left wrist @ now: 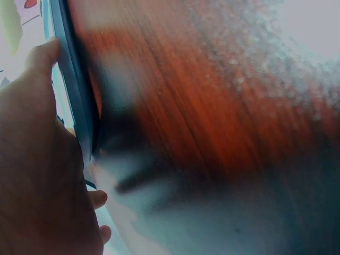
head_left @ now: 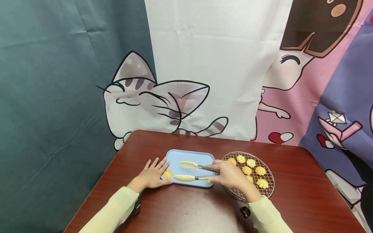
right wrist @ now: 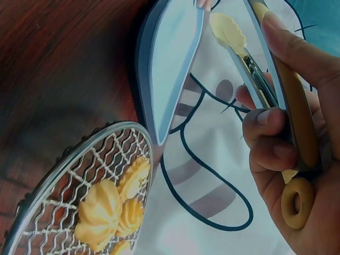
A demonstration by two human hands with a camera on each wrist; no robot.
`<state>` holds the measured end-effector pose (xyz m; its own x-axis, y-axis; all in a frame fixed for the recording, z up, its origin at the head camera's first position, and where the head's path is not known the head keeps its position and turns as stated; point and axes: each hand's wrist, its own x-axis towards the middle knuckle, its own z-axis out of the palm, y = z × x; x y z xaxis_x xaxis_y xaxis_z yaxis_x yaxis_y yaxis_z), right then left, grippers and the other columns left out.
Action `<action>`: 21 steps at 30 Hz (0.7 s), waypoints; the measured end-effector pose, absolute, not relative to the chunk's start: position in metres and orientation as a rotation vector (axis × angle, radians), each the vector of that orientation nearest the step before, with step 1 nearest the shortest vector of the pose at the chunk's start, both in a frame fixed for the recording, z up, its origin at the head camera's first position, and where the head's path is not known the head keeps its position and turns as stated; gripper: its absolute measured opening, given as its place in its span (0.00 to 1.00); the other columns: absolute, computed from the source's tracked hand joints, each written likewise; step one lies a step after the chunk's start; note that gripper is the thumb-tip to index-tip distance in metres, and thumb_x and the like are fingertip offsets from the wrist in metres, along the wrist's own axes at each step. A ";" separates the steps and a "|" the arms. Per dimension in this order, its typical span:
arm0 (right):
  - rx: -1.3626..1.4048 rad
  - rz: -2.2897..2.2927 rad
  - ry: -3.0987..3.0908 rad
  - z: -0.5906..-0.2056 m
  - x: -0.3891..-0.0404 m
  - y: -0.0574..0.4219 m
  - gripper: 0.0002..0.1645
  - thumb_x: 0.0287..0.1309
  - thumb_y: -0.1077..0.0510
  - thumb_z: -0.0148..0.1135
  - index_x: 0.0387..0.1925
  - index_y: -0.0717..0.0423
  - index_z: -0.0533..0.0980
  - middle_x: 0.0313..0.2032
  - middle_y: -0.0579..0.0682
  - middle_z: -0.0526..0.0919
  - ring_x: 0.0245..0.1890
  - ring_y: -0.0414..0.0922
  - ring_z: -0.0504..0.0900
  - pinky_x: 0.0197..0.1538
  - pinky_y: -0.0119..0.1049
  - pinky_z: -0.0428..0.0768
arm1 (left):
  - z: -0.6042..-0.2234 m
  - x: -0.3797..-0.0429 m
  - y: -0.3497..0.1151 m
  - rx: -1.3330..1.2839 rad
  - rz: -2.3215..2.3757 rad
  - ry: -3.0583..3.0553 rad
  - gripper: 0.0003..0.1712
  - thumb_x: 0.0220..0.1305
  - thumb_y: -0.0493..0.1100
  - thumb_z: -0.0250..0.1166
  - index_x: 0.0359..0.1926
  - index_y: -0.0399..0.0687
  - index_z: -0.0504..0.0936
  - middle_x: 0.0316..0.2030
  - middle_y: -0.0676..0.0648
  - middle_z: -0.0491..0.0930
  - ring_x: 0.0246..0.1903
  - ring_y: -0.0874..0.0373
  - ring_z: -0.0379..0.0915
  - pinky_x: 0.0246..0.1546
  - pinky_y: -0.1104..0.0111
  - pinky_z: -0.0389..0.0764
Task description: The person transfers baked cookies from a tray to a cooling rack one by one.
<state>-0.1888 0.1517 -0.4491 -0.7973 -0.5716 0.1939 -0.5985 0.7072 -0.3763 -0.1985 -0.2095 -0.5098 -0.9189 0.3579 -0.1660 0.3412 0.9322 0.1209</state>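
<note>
In the head view my right hand (head_left: 228,174) grips a pair of tongs (head_left: 201,177) with yellow tips, spread apart over the blue tray (head_left: 189,155). The right wrist view shows the fingers curled round the tong handles (right wrist: 300,117), a yellow ring at their end. Nothing sits between the tong tips. My left hand (head_left: 152,174) lies with straight, spread fingers at the tray's left edge, thumb and fingertips on its rim. One yellow swirl cookie (head_left: 167,174) rests in the tray's near left corner, beside that hand. In the left wrist view the hand (left wrist: 42,138) touches the tray's side (left wrist: 77,79).
Right of the tray stands a round wire rack (head_left: 269,191) holding several piped cookies (head_left: 260,171); my right forearm crosses its near left part. The brown wooden table (head_left: 180,210) ends at a printed cloth backdrop (head_left: 209,64) behind.
</note>
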 end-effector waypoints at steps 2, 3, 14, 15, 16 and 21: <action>0.968 0.662 -2.859 -0.448 -0.189 0.150 0.36 0.45 0.43 0.80 0.58 0.48 0.84 0.45 0.38 0.85 0.36 0.37 0.80 0.40 0.35 0.79 | -0.510 -0.199 -0.209 0.531 0.134 2.906 0.57 0.60 0.84 0.46 0.80 0.57 0.54 0.80 0.51 0.47 0.78 0.38 0.42 0.73 0.39 0.42; 0.962 0.659 -2.871 -0.448 -0.189 0.149 0.36 0.45 0.43 0.80 0.58 0.47 0.83 0.45 0.38 0.84 0.36 0.37 0.79 0.39 0.35 0.79 | -0.509 -0.199 -0.209 0.530 0.127 2.905 0.57 0.60 0.84 0.46 0.80 0.57 0.54 0.80 0.51 0.47 0.78 0.39 0.41 0.74 0.39 0.42; 1.031 0.674 -2.860 -0.447 -0.195 0.140 0.36 0.46 0.44 0.81 0.57 0.51 0.83 0.43 0.41 0.85 0.36 0.39 0.81 0.41 0.37 0.80 | -0.509 -0.199 -0.209 0.531 0.111 2.906 0.58 0.60 0.84 0.45 0.81 0.57 0.54 0.81 0.51 0.47 0.78 0.39 0.41 0.74 0.39 0.42; 1.038 0.681 -2.860 -0.447 -0.195 0.139 0.36 0.46 0.44 0.81 0.57 0.51 0.83 0.42 0.42 0.85 0.37 0.40 0.82 0.42 0.37 0.80 | -0.509 -0.199 -0.209 0.532 0.110 2.907 0.58 0.60 0.84 0.46 0.81 0.57 0.54 0.80 0.51 0.47 0.78 0.38 0.41 0.74 0.39 0.42; 1.046 0.691 -2.857 -0.447 -0.196 0.138 0.36 0.46 0.44 0.81 0.57 0.51 0.83 0.42 0.42 0.86 0.37 0.41 0.82 0.42 0.38 0.81 | -0.508 -0.199 -0.209 0.532 0.106 2.908 0.58 0.60 0.84 0.46 0.81 0.56 0.54 0.80 0.51 0.47 0.78 0.39 0.41 0.74 0.39 0.42; 1.090 0.708 -2.851 -0.447 -0.201 0.133 0.35 0.47 0.45 0.80 0.57 0.52 0.84 0.41 0.43 0.85 0.37 0.42 0.82 0.41 0.38 0.80 | -0.509 -0.199 -0.209 0.539 0.101 2.907 0.58 0.61 0.83 0.47 0.81 0.55 0.54 0.81 0.51 0.47 0.78 0.38 0.41 0.74 0.39 0.41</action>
<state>-0.2014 0.1334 -0.4471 -0.7582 -0.6310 0.1645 -0.6347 0.6561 -0.4083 -0.1992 -0.2094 -0.5087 -0.9174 0.3616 -0.1664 0.3492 0.9318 0.0995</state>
